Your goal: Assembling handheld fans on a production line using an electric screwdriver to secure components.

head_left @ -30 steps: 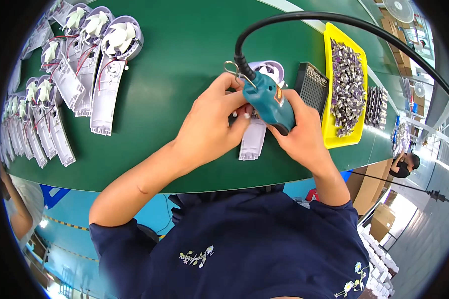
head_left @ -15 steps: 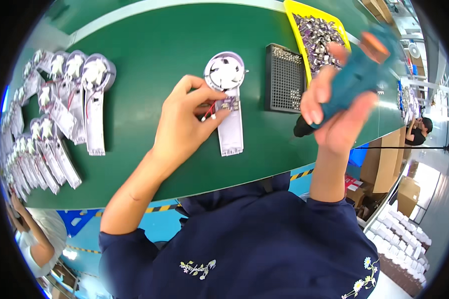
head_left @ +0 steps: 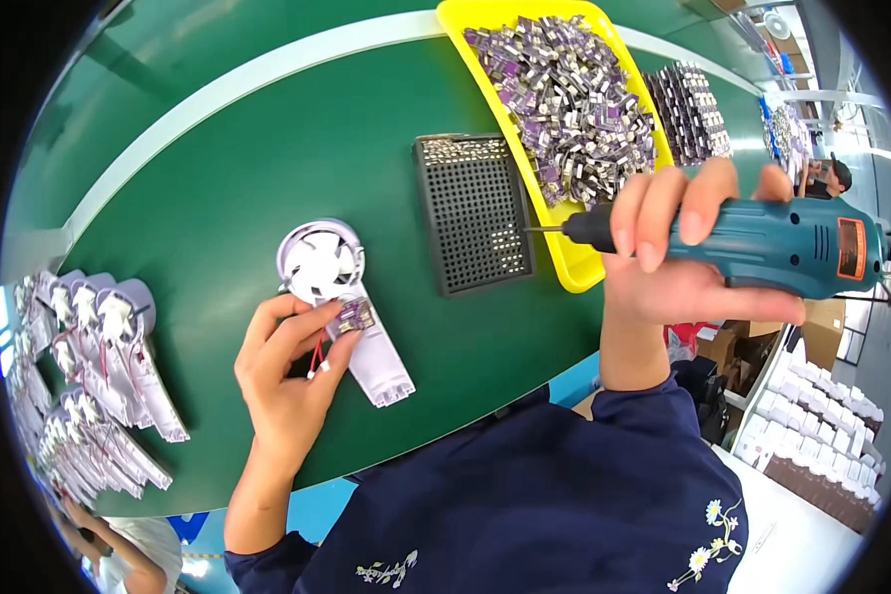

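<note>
My left hand (head_left: 285, 381) pinches a small purple circuit board (head_left: 356, 315) between thumb and fingers, over the handle of an open white handheld fan shell (head_left: 381, 366). Red wires with white plugs hang beside the fingertips. Above them, the white fan blades (head_left: 320, 265) sit in the shell's round head. My right hand (head_left: 653, 287) is wrapped round a teal electric screwdriver (head_left: 752, 238), held level. Its thin bit points left, over the right edge of a black perforated screw tray (head_left: 465, 213); whether it touches the tray I cannot tell.
A yellow bin (head_left: 579, 272) full of circuit boards stands behind the tray, with rows of dark parts (head_left: 688, 114) to its right. Several fan shells (head_left: 119, 346) lie along the green table's left side. Another person's arm (head_left: 119, 544) shows at lower left.
The screwdriver has swung from slanting down-left to level, its bit now at the screw tray. The view has shifted to the right. My left hand still holds the circuit board at the fan shell.
</note>
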### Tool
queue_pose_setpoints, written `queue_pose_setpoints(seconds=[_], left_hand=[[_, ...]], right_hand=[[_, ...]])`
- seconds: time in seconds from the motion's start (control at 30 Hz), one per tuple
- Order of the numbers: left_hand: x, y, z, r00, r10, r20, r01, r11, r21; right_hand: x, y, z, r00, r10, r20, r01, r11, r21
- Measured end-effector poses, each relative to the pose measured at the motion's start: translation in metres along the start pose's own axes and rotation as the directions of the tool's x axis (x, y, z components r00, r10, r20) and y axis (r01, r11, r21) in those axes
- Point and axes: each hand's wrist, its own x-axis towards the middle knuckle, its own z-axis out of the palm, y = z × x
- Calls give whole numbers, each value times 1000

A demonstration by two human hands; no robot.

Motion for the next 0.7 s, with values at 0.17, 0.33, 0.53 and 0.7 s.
queue_pose_setpoints(seconds=[0.17,0.33,0.53,0.7], left_hand=[[9,4,10,998,-43,-37,42,999,-26],[24,17,26,995,-97,7,97,994,-46],[23,10,32,999,-53,-13,52,996,-72],[23,11,33,998,-66,-17,64,993,-98]], right_hand=[[-7,5,-11,997,19,81,-8,991,-132],[-15,7,-14,994,70,81,-59,991,-123],[-22,12,-15,995,63,73,-54,991,-122],[-23,19,-10,1000,15,-18,-17,996,-90]])
